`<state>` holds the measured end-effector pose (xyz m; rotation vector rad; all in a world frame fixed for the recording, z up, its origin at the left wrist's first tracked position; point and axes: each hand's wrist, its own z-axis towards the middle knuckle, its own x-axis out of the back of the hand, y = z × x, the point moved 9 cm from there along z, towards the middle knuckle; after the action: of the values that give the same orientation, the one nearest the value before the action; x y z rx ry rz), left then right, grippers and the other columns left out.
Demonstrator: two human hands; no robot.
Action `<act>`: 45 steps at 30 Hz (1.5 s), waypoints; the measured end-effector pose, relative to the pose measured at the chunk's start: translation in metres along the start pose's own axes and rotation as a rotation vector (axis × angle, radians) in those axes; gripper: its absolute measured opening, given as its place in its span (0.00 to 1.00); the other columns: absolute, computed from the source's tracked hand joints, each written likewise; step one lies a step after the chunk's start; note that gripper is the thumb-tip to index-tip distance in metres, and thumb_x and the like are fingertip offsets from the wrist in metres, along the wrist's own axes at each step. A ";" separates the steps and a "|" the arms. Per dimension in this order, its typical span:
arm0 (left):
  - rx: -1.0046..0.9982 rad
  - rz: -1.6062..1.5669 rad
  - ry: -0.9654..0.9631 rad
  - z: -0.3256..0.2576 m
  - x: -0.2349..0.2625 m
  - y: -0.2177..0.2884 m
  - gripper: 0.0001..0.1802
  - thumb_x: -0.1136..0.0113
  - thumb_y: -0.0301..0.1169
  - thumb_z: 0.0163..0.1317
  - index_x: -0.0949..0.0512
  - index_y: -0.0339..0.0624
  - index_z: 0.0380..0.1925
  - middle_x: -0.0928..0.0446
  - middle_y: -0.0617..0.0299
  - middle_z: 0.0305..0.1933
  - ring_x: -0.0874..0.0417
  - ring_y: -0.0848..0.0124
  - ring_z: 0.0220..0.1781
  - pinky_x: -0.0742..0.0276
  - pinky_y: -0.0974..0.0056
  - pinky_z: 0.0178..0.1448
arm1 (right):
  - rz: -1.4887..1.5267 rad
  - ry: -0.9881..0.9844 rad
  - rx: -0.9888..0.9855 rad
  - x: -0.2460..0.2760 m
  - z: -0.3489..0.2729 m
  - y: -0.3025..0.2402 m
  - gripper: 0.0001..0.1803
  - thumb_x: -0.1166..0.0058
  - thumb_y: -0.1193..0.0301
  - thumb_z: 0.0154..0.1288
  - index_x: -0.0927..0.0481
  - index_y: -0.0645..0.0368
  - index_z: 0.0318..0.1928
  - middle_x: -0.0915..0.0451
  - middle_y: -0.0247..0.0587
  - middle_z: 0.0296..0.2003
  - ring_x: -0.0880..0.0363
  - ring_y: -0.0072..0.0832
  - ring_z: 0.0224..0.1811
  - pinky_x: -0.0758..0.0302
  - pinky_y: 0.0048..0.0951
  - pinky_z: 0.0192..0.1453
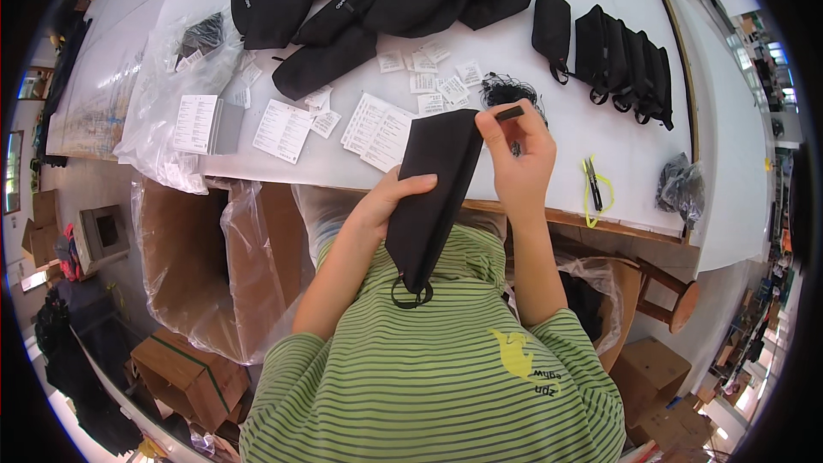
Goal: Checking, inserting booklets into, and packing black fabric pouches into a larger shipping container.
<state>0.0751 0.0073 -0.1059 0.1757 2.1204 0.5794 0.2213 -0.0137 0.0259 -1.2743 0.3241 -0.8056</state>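
A long black fabric pouch (429,171) is held up in front of my body, tilted, with a small black loop hanging at its lower end. My left hand (387,204) is closed round the pouch's left side, thumb lying across its face. At the pouch's upper right corner, my right hand (521,154) pinches a short black strip (510,114) between thumb and fingers. I cannot tell whether the strip is joined to the pouch. Just behind that hand lies a tangle of thin black strings (507,88) on the white table (334,173).
More black pouches (420,4) are piled at the back, with a row of several (621,60) at the right. Printed cards (377,133) and small labels (441,86) are spread out. Yellow-corded snips (593,184) lie right; a clear plastic bag (146,133) lies left.
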 end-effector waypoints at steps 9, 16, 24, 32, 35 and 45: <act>-0.063 -0.215 0.157 -0.001 0.012 0.011 0.20 0.37 0.34 0.57 0.26 0.35 0.46 0.20 0.58 0.39 0.17 0.70 0.35 0.18 0.67 0.39 | 0.079 -0.259 -0.110 -0.036 -0.035 0.001 0.09 0.38 0.70 0.57 0.22 0.64 0.29 0.35 0.29 0.20 0.40 0.15 0.20 0.44 0.20 0.23; -0.046 -0.404 0.237 0.006 0.038 0.020 0.18 0.47 0.47 0.65 0.28 0.46 0.25 0.39 0.67 0.17 0.36 0.75 0.19 0.36 0.70 0.20 | 0.186 -0.570 -0.276 -0.070 -0.075 -0.006 0.10 0.39 0.70 0.59 0.23 0.64 0.30 0.34 0.31 0.21 0.41 0.16 0.20 0.42 0.21 0.24; -0.119 -0.360 0.219 0.004 0.040 0.028 0.20 0.47 0.49 0.65 0.31 0.47 0.23 0.42 0.69 0.17 0.40 0.77 0.19 0.40 0.71 0.21 | 0.198 -0.617 -0.314 -0.073 -0.078 -0.008 0.06 0.40 0.73 0.59 0.22 0.63 0.29 0.32 0.28 0.22 0.40 0.13 0.21 0.42 0.18 0.26; -0.124 -0.335 0.291 0.003 0.043 0.031 0.18 0.45 0.48 0.64 0.30 0.47 0.23 0.41 0.69 0.17 0.40 0.77 0.18 0.40 0.72 0.21 | 0.162 -0.670 -0.277 -0.075 -0.082 -0.006 0.09 0.40 0.70 0.60 0.23 0.64 0.30 0.34 0.31 0.20 0.40 0.17 0.18 0.42 0.22 0.24; -0.138 -0.388 0.241 0.001 0.035 0.035 0.18 0.44 0.47 0.63 0.28 0.46 0.26 0.37 0.66 0.18 0.36 0.76 0.19 0.37 0.72 0.21 | 0.246 -0.642 -0.334 -0.075 -0.080 -0.008 0.07 0.41 0.71 0.60 0.22 0.63 0.32 0.29 0.28 0.23 0.38 0.12 0.22 0.40 0.17 0.27; -0.264 -0.340 0.250 -0.005 0.048 0.045 0.18 0.44 0.46 0.63 0.25 0.41 0.32 0.27 0.58 0.22 0.26 0.70 0.23 0.27 0.70 0.23 | 0.113 -0.718 -0.195 -0.067 -0.069 -0.014 0.09 0.41 0.67 0.61 0.22 0.60 0.34 0.28 0.32 0.23 0.32 0.19 0.22 0.35 0.22 0.28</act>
<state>0.0388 0.0615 -0.1182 -0.4176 2.2188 0.6952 0.1265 -0.0186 0.0049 -1.6214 -0.1093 -0.1862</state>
